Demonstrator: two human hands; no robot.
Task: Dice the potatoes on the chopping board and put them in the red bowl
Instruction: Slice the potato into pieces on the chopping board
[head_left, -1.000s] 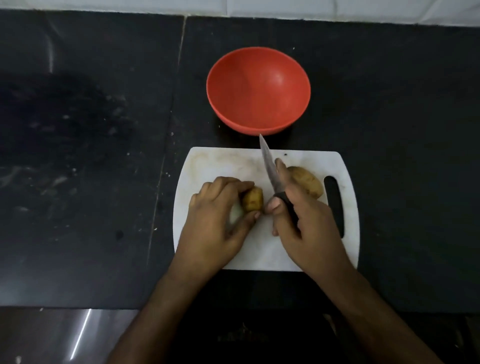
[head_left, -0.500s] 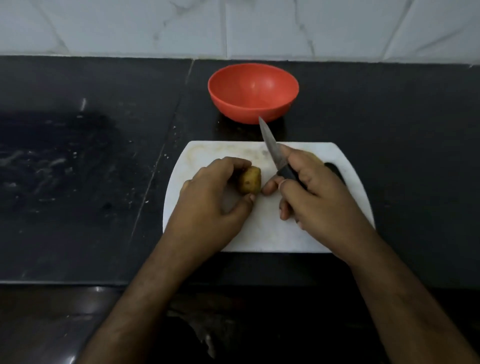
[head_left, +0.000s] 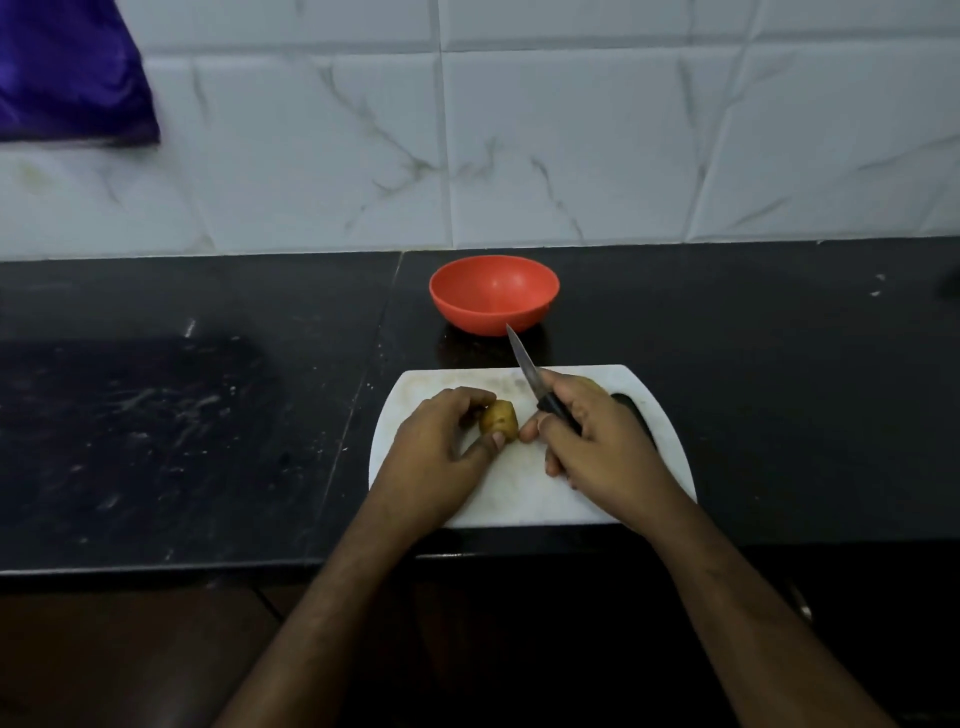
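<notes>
A white chopping board (head_left: 524, 493) lies on the black counter near its front edge. My left hand (head_left: 436, 447) holds a small brown potato (head_left: 500, 420) on the board, fingers curled round it. My right hand (head_left: 602, 441) grips a black-handled knife (head_left: 530, 371), its blade pointing up and away toward the red bowl (head_left: 493, 293). The blade is off the potato, to its right. A second potato (head_left: 592, 385) peeks out just behind my right hand. The bowl stands beyond the board and looks empty.
The black counter (head_left: 208, 415) stretches left and right of the board, with pale smears on its left side. A white tiled wall (head_left: 519, 130) rises behind it. A purple cloth (head_left: 67, 73) hangs at the top left.
The view has tilted upward, bringing the wall and purple cloth into sight. Both hands keep their grips; the knife stays raised beside the potato.
</notes>
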